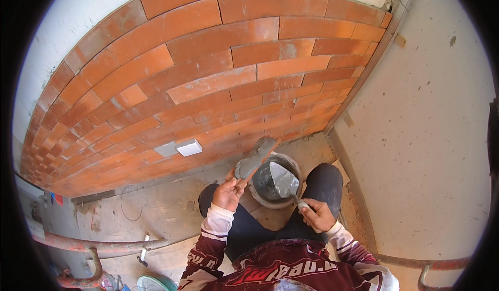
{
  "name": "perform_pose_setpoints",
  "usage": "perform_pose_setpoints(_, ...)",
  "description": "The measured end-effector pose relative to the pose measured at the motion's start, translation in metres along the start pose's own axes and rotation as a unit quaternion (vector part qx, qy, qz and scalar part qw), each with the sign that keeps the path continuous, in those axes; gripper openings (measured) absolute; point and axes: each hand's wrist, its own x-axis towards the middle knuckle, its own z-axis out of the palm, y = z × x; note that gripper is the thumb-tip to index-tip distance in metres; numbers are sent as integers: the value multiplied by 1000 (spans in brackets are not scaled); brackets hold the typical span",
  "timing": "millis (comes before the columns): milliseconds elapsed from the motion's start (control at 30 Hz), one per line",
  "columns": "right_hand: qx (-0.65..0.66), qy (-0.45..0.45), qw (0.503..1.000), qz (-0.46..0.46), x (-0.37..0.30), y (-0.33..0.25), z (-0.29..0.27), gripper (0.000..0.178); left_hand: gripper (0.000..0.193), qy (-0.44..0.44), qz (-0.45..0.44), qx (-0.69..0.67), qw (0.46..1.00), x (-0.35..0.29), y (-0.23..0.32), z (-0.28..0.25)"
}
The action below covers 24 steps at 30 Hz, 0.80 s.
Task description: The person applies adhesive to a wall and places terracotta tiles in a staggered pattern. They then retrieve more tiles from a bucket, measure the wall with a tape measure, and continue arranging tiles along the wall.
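Observation:
My left hand grips the near end of a brick tile, tilted up beside a bucket. Grey mortar is spread over much of its face. In my right hand is the handle of a pointing trowel, fingers wrapped around it. The trowel blade lies over the open mouth of the round bucket, which stands between my knees. Wet grey mortar is on the blade and inside the bucket.
Ahead rises a wall of orange brick tiles, with a white box low on it. A pale, spattered wall stands at the right. Rusty metal rails cross the lower left, near a green basin. A thin wire loop lies on the floor.

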Motion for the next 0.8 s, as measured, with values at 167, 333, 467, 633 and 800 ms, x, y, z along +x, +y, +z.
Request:
perform_pose_setpoints(167,-327,122,910,-222,11,-12,40,40,34,21,-15,-44,999,-1,0,12)
perform_pose_setpoints(333,-366,188,874,-260,34,22,59,47,37,3,-31,-57,998,-12,5,29)
perform_pose_setpoints(467,-368,216,870,-247,49,26,50,44,42,-23,-20,-25,999,-17,7,25)
perform_pose_setpoints(633,-323,246,896,-182,66,9,25,40,53,-18,4,27,999,-28,15,12)
perform_pose_setpoints(800,47,113,990,-77,66,-10,3,32,61,-35,27,47,998,-27,10,-1)
